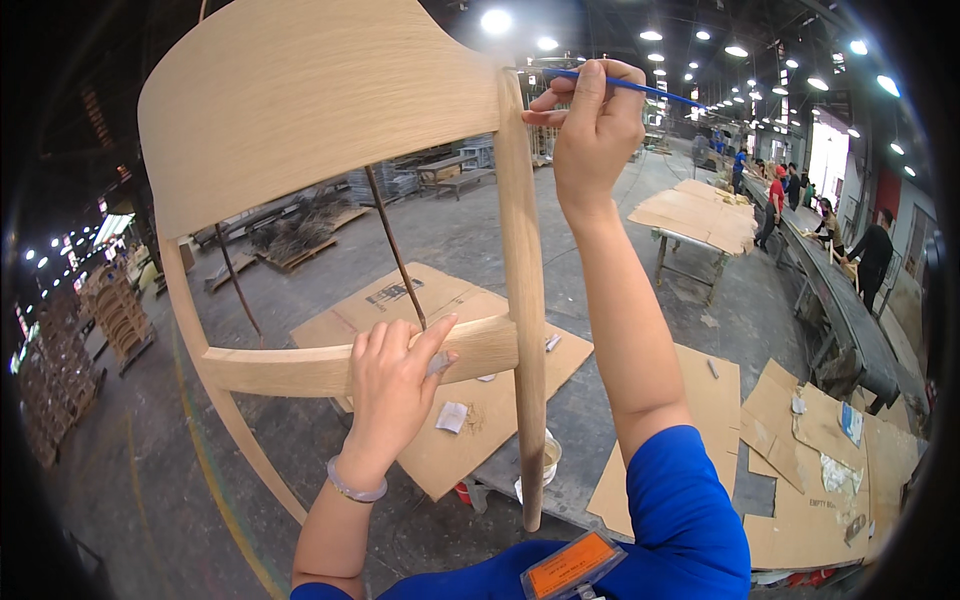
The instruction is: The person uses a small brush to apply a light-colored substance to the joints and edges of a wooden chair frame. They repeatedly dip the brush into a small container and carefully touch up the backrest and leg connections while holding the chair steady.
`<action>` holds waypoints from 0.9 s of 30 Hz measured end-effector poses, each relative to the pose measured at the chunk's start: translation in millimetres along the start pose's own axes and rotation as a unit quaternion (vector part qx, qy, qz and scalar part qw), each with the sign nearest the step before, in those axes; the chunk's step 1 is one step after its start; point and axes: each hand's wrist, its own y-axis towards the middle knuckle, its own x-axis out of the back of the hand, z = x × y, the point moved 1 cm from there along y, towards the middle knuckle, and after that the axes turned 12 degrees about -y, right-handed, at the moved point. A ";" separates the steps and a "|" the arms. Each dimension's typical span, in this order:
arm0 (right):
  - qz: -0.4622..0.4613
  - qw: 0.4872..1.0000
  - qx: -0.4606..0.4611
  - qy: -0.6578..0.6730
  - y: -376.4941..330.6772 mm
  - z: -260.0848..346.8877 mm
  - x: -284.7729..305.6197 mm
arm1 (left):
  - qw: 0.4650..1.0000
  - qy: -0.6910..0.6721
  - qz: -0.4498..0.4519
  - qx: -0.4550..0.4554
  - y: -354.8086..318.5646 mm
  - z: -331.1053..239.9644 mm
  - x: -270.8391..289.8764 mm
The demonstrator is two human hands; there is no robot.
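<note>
Many cardboard sheets (470, 440) — concrete floor (150, 470)

Left hand: we are gripping the lower rail of the pale wooden chair frame (300, 110) with our left hand (392, 385), centre frame.
Right hand: our right hand (592, 115) is pinching a thin blue brush (640, 88), upper centre, at the post's top.
Below: cardboard sheets (470, 420) are lying on the floor.

Concrete floor (150, 470), grey, with flattened cardboard sheets (470, 420) laid over it. On the cardboard: scraps of sandpaper (451, 416) and a small round tub (549, 457). Further cardboard pieces (810, 480) overlap at the right, bearing crumpled rags (838, 472).
</note>
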 end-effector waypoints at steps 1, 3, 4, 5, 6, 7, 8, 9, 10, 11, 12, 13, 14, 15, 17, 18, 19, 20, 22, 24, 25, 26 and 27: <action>-0.001 1.000 0.000 0.004 -0.8 0.6 -1.4 | 1.000 0.004 0.003 0.003 -0.7 1.0 1.1; 0.001 1.000 0.003 -0.002 -2.8 1.5 -5.1 | 1.000 0.005 0.008 0.011 -3.1 3.0 3.5; 0.003 1.000 0.006 -0.003 -3.3 1.3 -6.0 | 1.000 0.007 0.007 0.008 -3.1 4.1 3.4; 0.002 1.000 0.008 -0.010 -3.5 1.2 -7.3 | 1.000 0.005 0.006 0.006 -2.8 6.0 4.3; 0.003 1.000 0.010 -0.014 -3.9 1.1 -9.0 | 1.000 0.005 0.003 0.004 -3.4 7.4 5.2; 0.005 1.000 0.010 -0.019 -4.3 0.9 -10.3 | 1.000 0.007 0.004 0.005 -4.0 8.4 5.8; 0.003 1.000 0.010 -0.018 -5.0 0.8 -11.1 | 1.000 0.009 0.005 0.005 -4.7 9.4 6.4; 0.003 1.000 0.008 -0.018 -5.7 0.8 -11.9 | 1.000 0.011 0.006 0.006 -5.4 10.3 7.0; 0.004 1.000 0.006 -0.016 -6.5 1.0 -12.6 | 1.000 0.012 0.008 0.008 -6.0 11.1 7.5; 0.003 1.000 0.003 -0.016 -7.3 1.3 -13.3 | 1.000 0.014 0.010 0.009 -6.6 12.1 8.2; 0.003 1.000 0.001 -0.015 -8.3 1.7 -14.0 | 1.000 0.012 0.015 0.014 -7.0 13.1 8.9; 0.005 1.000 -0.004 -0.012 -9.1 2.2 -15.0 | 1.000 0.017 0.014 0.011 -7.4 13.9 9.6; 0.004 1.000 -0.003 -0.011 -9.9 2.8 -15.8 | 1.000 0.020 0.014 0.012 -7.9 14.5 10.1; 0.005 1.000 -0.005 -0.008 -10.7 3.6 -16.7 | 1.000 0.020 0.016 0.016 -8.5 15.3 10.7; 0.005 1.000 -0.006 -0.005 -12.4 5.0 -18.9 | 1.000 0.022 0.013 0.013 -9.4 17.3 13.0; 0.003 1.000 -0.007 -0.006 -13.3 5.5 -20.0 | 1.000 0.019 0.013 0.014 -10.0 18.2 13.8; 0.003 1.000 -0.007 -0.002 -13.8 6.1 -21.4 | 1.000 0.022 0.014 0.014 -10.3 19.3 14.8; 0.003 1.000 -0.005 -0.011 -14.1 6.6 -22.9 | 1.000 0.022 0.014 0.015 -10.7 20.3 15.9; 0.006 1.000 0.001 -0.021 -14.8 7.3 -25.6 | 0.999 0.023 0.016 0.018 -11.7 22.1 17.5; 0.006 1.000 0.004 -0.028 -15.3 7.7 -29.2 | 0.999 0.018 0.021 0.023 -12.2 24.1 18.9; 0.009 0.999 0.004 -0.032 -15.9 7.9 -30.7 | 0.999 0.022 0.018 0.020 -12.4 25.0 19.4; 0.005 1.000 0.003 -0.028 -16.7 8.1 -31.8 | 0.999 0.021 0.017 0.020 -12.7 25.9 20.0; 0.003 1.000 -0.001 -0.025 -17.6 8.4 -33.2 | 0.999 0.018 0.017 0.022 -13.1 26.9 20.6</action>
